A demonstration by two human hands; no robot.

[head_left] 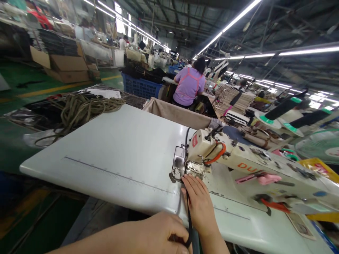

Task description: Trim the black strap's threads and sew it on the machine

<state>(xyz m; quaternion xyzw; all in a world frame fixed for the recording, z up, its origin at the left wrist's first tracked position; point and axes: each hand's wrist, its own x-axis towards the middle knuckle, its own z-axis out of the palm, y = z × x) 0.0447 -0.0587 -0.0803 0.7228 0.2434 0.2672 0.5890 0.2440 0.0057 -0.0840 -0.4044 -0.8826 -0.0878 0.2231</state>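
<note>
A narrow black strap (190, 222) runs up the front edge of the white sewing table (127, 141) and under the head of the sewing machine (198, 144). My left hand (164, 231), low in the view, is closed round the strap's near part, its fingertips partly hidden. Just in front of the metal needle plate (178, 162), my right hand (198, 201) presses on the strap, fingers together and thumb beside them. Beyond the machine head the strap's far end (187, 134) lies on the tabletop.
Olive-green straps (82, 109) lie in a heap at the far left. Behind the table is a beige fabric-lined bin (174, 114). Thread cones (283, 107) and a fan (317, 144) stand at the right. A co-worker in purple (189, 84) sits ahead, by a blue crate (140, 84).
</note>
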